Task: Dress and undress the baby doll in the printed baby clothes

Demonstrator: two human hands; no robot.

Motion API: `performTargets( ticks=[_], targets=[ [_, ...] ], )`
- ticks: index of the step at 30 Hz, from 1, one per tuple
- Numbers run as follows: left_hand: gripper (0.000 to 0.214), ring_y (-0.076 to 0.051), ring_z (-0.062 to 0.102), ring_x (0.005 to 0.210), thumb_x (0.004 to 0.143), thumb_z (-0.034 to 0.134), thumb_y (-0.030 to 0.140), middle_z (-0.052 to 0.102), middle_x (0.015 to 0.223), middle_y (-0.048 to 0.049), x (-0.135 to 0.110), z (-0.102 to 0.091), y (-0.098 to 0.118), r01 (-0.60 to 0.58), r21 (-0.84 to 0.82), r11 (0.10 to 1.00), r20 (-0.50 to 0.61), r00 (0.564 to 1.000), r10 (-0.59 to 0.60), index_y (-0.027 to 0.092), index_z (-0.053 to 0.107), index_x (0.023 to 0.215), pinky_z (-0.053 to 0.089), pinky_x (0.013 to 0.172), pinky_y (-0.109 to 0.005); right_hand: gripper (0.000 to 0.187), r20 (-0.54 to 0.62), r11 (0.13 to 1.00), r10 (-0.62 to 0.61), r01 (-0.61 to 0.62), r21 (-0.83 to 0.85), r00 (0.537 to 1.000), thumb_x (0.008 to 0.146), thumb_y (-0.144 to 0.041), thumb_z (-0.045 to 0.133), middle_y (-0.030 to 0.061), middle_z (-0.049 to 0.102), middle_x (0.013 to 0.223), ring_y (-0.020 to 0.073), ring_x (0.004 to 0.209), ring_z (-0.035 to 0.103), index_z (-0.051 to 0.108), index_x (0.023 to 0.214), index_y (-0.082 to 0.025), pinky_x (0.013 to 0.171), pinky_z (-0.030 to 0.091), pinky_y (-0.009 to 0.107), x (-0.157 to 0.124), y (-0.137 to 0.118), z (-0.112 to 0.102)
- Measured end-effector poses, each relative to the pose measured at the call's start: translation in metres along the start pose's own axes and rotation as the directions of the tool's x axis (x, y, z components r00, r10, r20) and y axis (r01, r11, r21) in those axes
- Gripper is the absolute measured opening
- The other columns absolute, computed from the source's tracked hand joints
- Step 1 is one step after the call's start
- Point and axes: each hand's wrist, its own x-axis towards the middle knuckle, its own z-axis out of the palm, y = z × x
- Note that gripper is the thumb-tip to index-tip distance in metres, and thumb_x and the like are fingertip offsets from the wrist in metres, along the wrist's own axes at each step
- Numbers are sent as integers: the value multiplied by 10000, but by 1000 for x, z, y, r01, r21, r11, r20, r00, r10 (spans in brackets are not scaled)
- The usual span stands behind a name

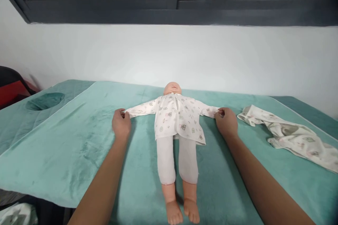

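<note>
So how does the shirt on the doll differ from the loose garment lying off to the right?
The shirt is on the doll, while the garment lies loose on the green cover. The shirt is spread out with sleeves stretched sideways; the garment is crumpled. The left hand and right hand hold the shirt's sleeve ends; neither touches the garment. Both are whitish with small printed pictures.

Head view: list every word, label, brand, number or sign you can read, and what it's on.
No readable text anywhere.
Doll's shirt: small printed motifs; too small to tell whether any include lettering.
Loose garment at right: similar prints, also too small to tell.
</note>
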Motion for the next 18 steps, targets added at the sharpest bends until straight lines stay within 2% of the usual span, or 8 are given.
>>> performTargets(
  ticks=[6,10,13,15,17,18],
  targets=[
    [231,-210,592,805,812,522,276,632,913,-47,0,0,-2,-28,-34,999,-38,999,27,200,573,1024,474,821,-372,255,-15,999,22,-22,26,1000,790,-289,469,106,663,976,240,923,591,586,984,-173,855,456,368,-1,7,1],
    [207,-223,572,820,806,510,244,596,877,-45,2,2,-5,-41,-9,999,-31,999,41,210,556,1004,475,842,-401,287,-40,999,6,-7,-43,999,803,-284,461,135,637,1051,269,1018,556,588,1029,-160,924,425,403,-3,11,-11],
    [181,-229,567,872,799,490,209,574,929,-63,3,3,-8,-82,-5,997,-38,996,82,207,559,966,473,880,-407,307,-5,970,-121,117,-215,993,826,-281,465,175,603,1159,307,1134,496,589,1064,-133,994,365,450,-5,29,-35],
    [179,-221,567,875,792,481,186,558,1014,-86,3,3,-9,-135,-8,991,-43,990,135,194,570,947,471,904,-409,320,22,900,-229,220,-375,973,851,-283,457,185,552,1277,321,1225,439,579,1103,-128,1042,309,479,-7,53,-58],
    [189,-217,569,878,784,470,157,544,1075,-103,1,2,-8,-183,-13,983,-34,983,182,183,585,932,471,919,-411,341,-14,861,-220,188,-472,975,863,-308,464,177,482,1390,345,1301,368,568,1146,-148,1073,239,529,-7,85,-81],
    [199,-225,569,902,781,461,141,546,1084,-107,0,1,-7,-206,-13,979,-23,978,205,183,593,925,468,927,-414,346,-9,863,-160,136,-486,987,860,-337,480,173,490,1385,361,1283,382,576,1144,-165,1052,250,542,-7,100,-92]
  ],
)
